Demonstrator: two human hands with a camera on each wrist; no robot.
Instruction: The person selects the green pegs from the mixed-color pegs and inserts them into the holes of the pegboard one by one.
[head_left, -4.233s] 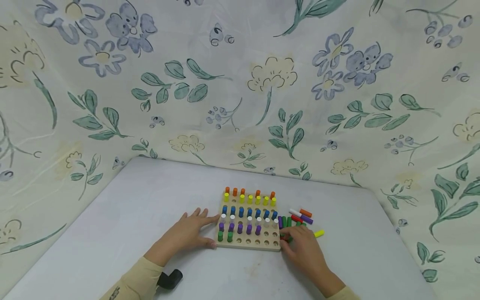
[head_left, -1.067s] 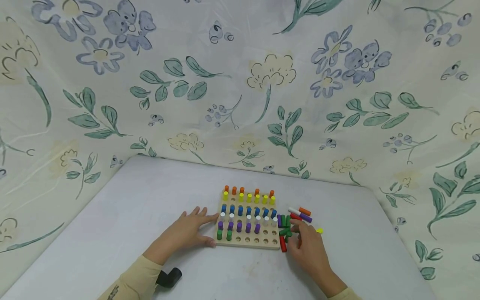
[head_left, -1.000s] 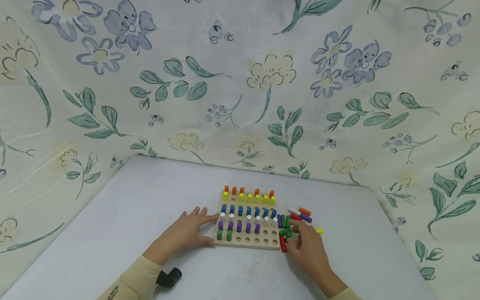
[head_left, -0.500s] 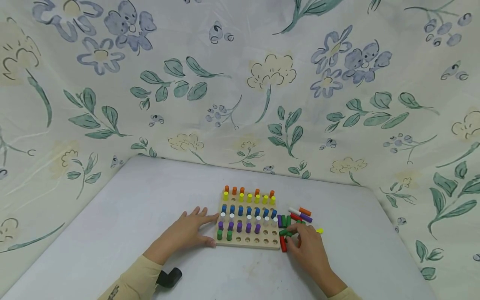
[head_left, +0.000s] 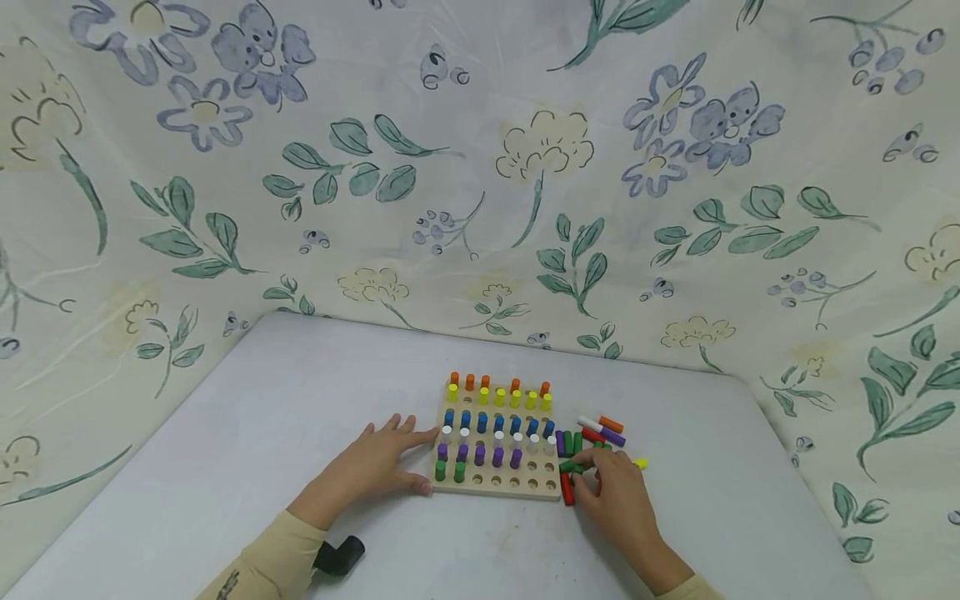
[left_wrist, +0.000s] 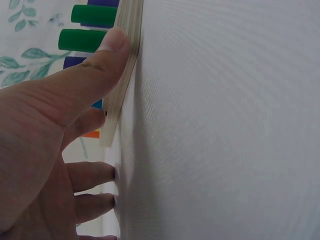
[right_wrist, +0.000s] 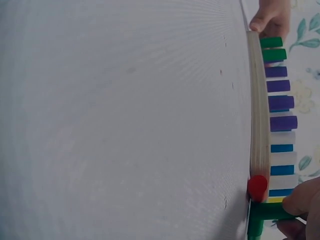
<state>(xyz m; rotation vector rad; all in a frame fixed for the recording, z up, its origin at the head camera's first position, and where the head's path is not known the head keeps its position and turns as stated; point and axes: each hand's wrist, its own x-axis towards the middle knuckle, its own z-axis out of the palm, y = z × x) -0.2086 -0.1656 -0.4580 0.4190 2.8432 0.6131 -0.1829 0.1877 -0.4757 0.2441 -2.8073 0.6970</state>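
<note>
A wooden pegboard lies on the table, with orange, yellow, blue, white, purple and green pegs standing in rows. Two green pegs stand in its nearest row, left end; open holes follow to the right. My left hand rests against the board's left edge, thumb and index finger touching it, the other fingers spread on the table. My right hand, right of the board, pinches a green peg between thumb and finger, low over the loose pegs. A red peg lies against the board's right edge, beside this hand.
Loose pegs lie right of the board: a purple peg, a white peg, an orange peg, a yellow peg and several green ones. A black object is by the left sleeve. A floral sheet hangs behind the table.
From the board's right edge, my right hand has shifted slightly right, uncovering the red peg. In the last second its fingers have come together on a green peg. The left hand has stayed put.
</note>
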